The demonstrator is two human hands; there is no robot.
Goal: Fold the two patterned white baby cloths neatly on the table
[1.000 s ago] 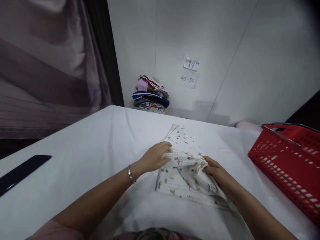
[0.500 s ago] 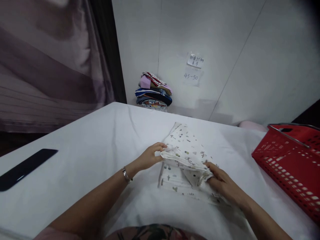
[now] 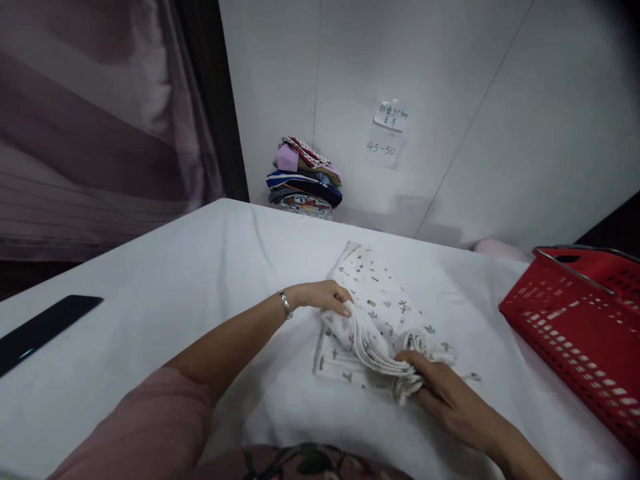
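A white cloth with small printed plant shapes [image 3: 385,293] lies in layers on the white-covered table [image 3: 270,267]. My left hand [image 3: 327,297], a silver bracelet on its wrist, pinches the upper left end of the gathered layers. Lower right, my right hand [image 3: 435,387] is closed round the bunched end of the same layers, thumb on top. Between the hands the stacked edges sag in a curve. Under them, flat parts of the cloth rest on the table. Some fingertips of both hands are hidden by the fabric.
At right stands a red plastic basket [image 3: 575,333] with metal handles. A dark flat object [image 3: 45,333] lies at the left. Folded fabrics [image 3: 305,180] are stacked by the wall beyond the far edge. Paper notes [image 3: 385,133] hang on the wall; a curtain [image 3: 90,133] hangs at left.
My left hand has moved right and turned palm down, gathering the cloth's edge into several bunched layers. My right hand has shifted slightly lower with the other end.
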